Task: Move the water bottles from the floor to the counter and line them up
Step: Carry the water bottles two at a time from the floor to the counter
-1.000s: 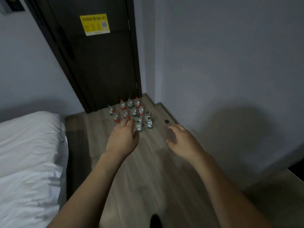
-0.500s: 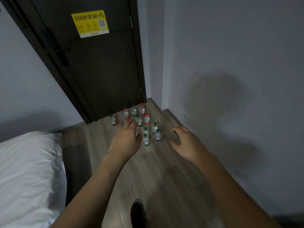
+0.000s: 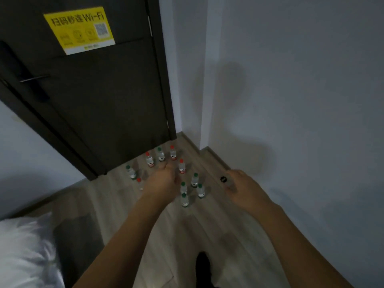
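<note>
Several small water bottles [image 3: 184, 200] with green or red caps stand upright on the wooden floor [image 3: 187, 229] in front of a dark door. My left hand [image 3: 161, 182] reaches out above the cluster, hiding a few bottles, and holds nothing. My right hand [image 3: 242, 187] hovers to the right of the bottles with loosely curled fingers, empty, near a small black round doorstop [image 3: 223, 179] on the floor. No counter is in view.
A dark door [image 3: 99, 96] with a yellow Wi-Fi sticker [image 3: 80, 30] stands behind the bottles. Grey walls [image 3: 291, 100] close in on the right. A white-sheeted bed [image 3: 25, 252] fills the lower left. My dark shoe [image 3: 202, 267] shows at the bottom.
I have moved closer to the bottles and the door. Both hands have stretched further forward, the left one now over the cluster.
</note>
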A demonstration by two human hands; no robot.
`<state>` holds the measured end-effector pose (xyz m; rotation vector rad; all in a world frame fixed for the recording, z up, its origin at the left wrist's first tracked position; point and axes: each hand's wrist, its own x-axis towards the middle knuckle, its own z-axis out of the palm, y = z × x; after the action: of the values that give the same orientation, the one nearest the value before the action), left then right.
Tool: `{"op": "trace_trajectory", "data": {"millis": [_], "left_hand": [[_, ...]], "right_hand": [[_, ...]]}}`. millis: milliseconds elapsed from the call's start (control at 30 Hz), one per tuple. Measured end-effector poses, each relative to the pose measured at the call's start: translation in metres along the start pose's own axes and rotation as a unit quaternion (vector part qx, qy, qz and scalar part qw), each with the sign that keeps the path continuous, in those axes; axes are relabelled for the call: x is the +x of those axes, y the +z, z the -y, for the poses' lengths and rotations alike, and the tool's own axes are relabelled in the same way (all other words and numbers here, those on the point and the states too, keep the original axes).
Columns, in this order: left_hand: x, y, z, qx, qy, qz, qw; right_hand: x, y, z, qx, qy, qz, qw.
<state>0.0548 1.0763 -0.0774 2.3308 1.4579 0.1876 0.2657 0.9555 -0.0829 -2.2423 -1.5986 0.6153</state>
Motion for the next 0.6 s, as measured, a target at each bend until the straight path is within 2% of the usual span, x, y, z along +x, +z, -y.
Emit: {"op": "trace_trajectory", "data": {"millis": [233, 400, 500, 600], "left_hand": [[0.123, 0.028, 0.037, 0.043, -0.023, 0.055, 0.997], [0.213, 0.072, 0.081, 0.037, -0.003, 0.085, 0.996], [0.274, 0.144, 0.126, 0.028, -0.012, 0.100, 0.995], [0.321, 0.261, 0.176, 0.041, 0.012, 0.148, 0.988]], "right_hand": [[0.140, 0.034, -0.019, -0.004, 0.018, 0.066, 0.998], [0.238, 0.084, -0.043, -0.041, 0.051, 0.135, 0.989], [0.303, 0.152, -0.077, -0.059, 0.067, 0.138, 0.986], [0.358, 0.252, -0.129, -0.072, 0.078, 0.131, 0.986]]}}
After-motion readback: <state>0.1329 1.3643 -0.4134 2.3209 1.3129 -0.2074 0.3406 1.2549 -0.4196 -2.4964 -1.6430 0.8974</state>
